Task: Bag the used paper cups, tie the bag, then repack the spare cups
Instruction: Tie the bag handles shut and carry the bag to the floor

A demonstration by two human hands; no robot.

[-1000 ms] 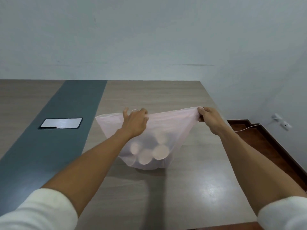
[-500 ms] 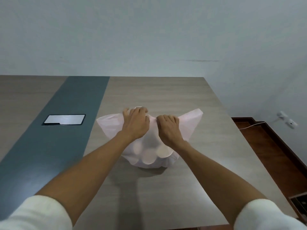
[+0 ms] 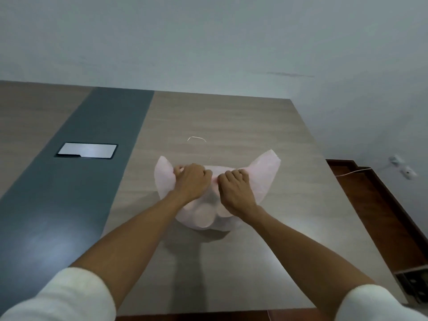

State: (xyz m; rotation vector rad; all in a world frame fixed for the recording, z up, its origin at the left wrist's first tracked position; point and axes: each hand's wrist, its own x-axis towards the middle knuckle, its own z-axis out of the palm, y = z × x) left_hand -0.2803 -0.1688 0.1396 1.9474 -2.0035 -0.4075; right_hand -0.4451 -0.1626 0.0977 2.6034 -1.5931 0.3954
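Note:
A translucent pink plastic bag (image 3: 261,179) sits on the wooden table (image 3: 231,121) near its middle. Several paper cups (image 3: 202,215) show through the bag's lower part as pale round shapes. My left hand (image 3: 191,180) and my right hand (image 3: 235,189) are side by side on top of the bag, each closed on gathered plastic at the bag's mouth. Two loose corners of the bag stick up, one left of my left hand and one right of my right hand. No spare cups are in view.
A thin whitish strip (image 3: 196,138) lies on the table just beyond the bag. A flush rectangular panel (image 3: 86,150) sits in the dark grey band (image 3: 69,181) on the left. The table's right edge drops to a brown floor with a cable (image 3: 352,172) and wall sockets.
My right hand let the bag's right corner go, came in next to my left hand and gripped the mouth near the middle. The bag has sunk lower onto the table.

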